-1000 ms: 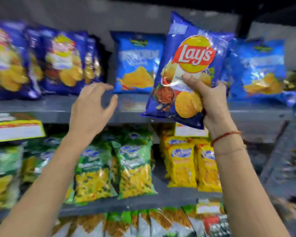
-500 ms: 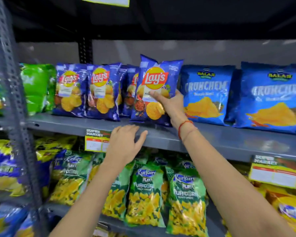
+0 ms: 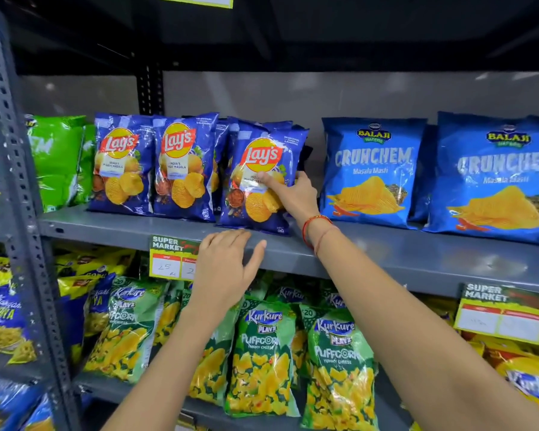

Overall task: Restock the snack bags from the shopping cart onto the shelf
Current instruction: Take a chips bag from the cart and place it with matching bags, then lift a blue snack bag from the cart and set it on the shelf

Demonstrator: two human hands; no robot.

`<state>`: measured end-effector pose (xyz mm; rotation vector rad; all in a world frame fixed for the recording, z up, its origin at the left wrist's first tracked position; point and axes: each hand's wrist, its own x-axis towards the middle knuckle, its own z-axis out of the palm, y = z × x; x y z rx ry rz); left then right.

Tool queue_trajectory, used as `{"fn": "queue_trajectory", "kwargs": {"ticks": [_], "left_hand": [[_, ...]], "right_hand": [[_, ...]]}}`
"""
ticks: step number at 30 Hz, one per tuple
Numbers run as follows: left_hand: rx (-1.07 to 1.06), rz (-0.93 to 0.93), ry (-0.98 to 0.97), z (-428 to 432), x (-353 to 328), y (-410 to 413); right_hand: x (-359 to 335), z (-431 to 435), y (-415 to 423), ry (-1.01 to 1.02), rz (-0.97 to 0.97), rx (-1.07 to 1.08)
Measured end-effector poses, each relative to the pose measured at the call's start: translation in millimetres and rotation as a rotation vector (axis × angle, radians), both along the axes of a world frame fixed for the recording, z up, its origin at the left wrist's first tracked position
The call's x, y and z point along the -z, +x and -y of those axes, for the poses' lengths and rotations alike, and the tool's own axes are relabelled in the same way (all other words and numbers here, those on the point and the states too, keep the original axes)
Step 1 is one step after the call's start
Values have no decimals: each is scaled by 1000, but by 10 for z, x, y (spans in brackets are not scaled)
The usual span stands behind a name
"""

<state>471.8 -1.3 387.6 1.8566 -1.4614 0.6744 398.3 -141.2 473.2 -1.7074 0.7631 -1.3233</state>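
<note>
- The dark blue Lay's crisp bag with the red-and-yellow logo [image 3: 260,185] stood on the grey metal shelf [image 3: 402,255], its base on the shelf surface near the front lip. A second earlier it had been held up in the air before the shelf — so the placing step looked essentially done.
- The right hand [image 3: 293,195] gripped the bag's right edge, thumb laid across the printed front, fingers wrapped behind; it had not let go yet.
- The left hand [image 3: 227,269] was empty, fingers loosely spread, palm down over the shelf's front edge; whether it touched the metal could not be told.
- The bag had joined the row of matching blue Lay's bags [image 3: 156,166] to its left, slightly forward of them, with more behind. Lighter blue Balaji Crunchem packets [image 3: 372,169] stood well clear on the right.
- Judgement: release and a small push back to align the face remained — then a return to the cart, which was out of view.
</note>
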Motion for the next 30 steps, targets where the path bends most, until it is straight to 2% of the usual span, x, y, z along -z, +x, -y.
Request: {"fn": "queue_trajectory", "kwargs": {"ticks": [3, 7, 12, 16, 20, 23, 30], "left_hand": [[9, -6, -8, -18, -25, -17], [97, -69, -98, -22, -86, -228], [422, -149, -240, 81, -94, -1061], [708, -172, -189, 242, 112, -1960], [953, -178, -18, 410, 590, -2854], [1077, -182, 155, 460, 1071, -3460], [1162, -175, 813, 592, 2442, -4494]], "right_hand": [[-5, -68, -237, -33, -22, 92], [46, -228, -876, -125, 87, 127], [289, -547, -1980, -277, 116, 312], [646, -837, -2921, -276, 96, 528], [1179, -1047, -3816, -190, -4, 758], [1711, -1213, -4432, -39, -58, 892], [3353, -1726, -5504, 474, -133, 1055]]}}
